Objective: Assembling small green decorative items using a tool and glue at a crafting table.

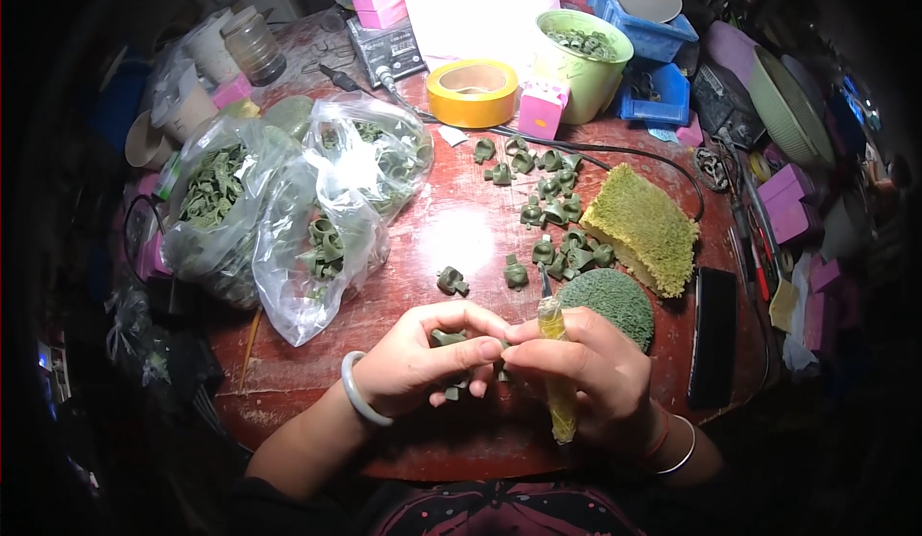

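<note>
Near the front of the red table, my left hand (423, 352) is closed around a few small dark green pieces (448, 338), with some showing between its fingers. My right hand (595, 363) grips a slim tool with a yellow-wrapped handle (559, 392) and a thin metal tip pointing away from me. The fingertips of both hands meet over a small green piece, mostly hidden. Beyond them, several ring-like green pieces (555, 185) lie loosely grouped, with two single ones, a left piece (451, 281) and a right piece (516, 272), nearer my hands.
Clear plastic bags (322, 219) of green pieces lie at left. By my right hand are a round green pad (615, 304), a yellow-green sponge (645, 229) and a black phone (713, 339). Yellow tape (471, 94), a green bucket (581, 80) and a control box (384, 48) stand behind.
</note>
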A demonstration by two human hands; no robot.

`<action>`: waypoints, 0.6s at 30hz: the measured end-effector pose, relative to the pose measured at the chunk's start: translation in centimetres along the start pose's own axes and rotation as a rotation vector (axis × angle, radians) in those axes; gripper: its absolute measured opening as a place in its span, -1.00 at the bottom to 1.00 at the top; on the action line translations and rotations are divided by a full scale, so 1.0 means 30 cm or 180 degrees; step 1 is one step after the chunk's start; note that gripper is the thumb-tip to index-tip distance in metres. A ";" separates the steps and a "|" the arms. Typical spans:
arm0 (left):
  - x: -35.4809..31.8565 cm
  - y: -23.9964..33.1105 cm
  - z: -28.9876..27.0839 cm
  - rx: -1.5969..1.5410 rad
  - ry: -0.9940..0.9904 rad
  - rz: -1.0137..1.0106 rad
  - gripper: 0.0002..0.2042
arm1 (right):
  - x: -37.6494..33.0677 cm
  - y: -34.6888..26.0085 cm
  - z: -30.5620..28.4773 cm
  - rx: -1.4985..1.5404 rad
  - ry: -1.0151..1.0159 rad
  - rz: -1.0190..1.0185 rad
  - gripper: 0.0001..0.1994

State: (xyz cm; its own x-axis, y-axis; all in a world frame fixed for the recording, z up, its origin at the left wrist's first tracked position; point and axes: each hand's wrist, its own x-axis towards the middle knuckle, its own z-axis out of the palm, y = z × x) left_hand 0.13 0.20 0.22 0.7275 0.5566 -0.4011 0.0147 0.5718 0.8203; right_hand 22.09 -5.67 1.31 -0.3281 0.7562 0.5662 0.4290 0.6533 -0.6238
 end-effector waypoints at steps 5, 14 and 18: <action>-0.002 0.018 0.008 0.0204 -0.0174 0.0182 -0.71 | -0.003 -0.012 0.004 -0.0170 0.0055 -0.0062 -0.73; -0.004 0.010 0.006 -0.0212 0.0166 0.0226 -0.69 | 0.022 -0.023 -0.003 0.0571 0.0274 0.0488 -0.67; -0.004 0.017 0.011 -0.0370 0.0117 0.0329 -0.68 | 0.024 -0.033 -0.038 0.0818 0.0348 0.0894 -0.45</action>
State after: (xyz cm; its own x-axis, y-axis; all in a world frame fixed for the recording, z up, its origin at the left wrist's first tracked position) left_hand 0.26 0.24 0.83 0.6954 0.6367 -0.3333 -0.1400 0.5749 0.8061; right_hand 22.38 -5.82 2.95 -0.1305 0.9073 0.3998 0.2601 0.4204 -0.8693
